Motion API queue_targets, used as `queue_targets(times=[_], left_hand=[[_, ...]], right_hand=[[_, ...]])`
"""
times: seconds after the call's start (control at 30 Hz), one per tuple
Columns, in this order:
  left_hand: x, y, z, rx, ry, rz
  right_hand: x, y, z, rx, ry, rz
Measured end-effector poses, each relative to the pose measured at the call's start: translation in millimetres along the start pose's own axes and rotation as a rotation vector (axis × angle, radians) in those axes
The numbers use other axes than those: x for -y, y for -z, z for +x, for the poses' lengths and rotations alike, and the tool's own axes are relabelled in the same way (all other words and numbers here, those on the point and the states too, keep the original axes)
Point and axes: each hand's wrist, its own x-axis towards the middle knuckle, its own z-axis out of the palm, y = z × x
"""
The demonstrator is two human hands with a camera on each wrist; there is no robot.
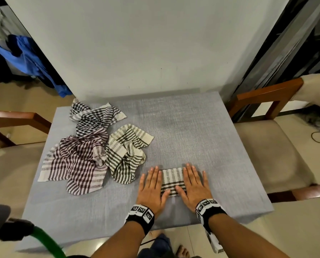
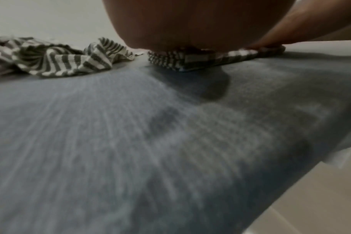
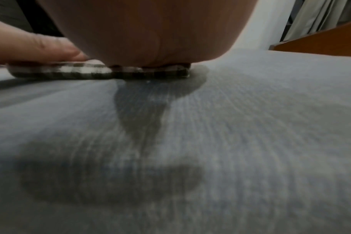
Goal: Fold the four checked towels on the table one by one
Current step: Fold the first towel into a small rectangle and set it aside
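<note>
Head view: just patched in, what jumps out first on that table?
Both hands, left hand and right hand, press flat on a small folded towel near the table's front edge. To its left lie three crumpled checked towels: maroon towel, olive-striped towel, dark towel behind.

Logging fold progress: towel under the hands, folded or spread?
Folded. The towel is a compact layered rectangle, pressed flat by left hand and right hand.
</note>
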Motion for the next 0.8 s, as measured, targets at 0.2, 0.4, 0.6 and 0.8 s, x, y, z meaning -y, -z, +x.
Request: queue_targets(times=[0.2,0.4,0.6,0.8], left_hand=[[8,-13,6,0.010,0.024,-0.037],[5,3,1,0.007,0.046,-0.063],[11,26,1,-0.156,0.243,-0.154],[25,31,20,-0.001,-0.023,0.010]], right_hand=[[0,-7,1,-0.021,-0.010,0.006],[-1,1,0,0.001,-0.005,0.024],[-4,32,9,-0.098,-0.312,0.202],[-12,58,52,0.116,-0.385,0.306]])
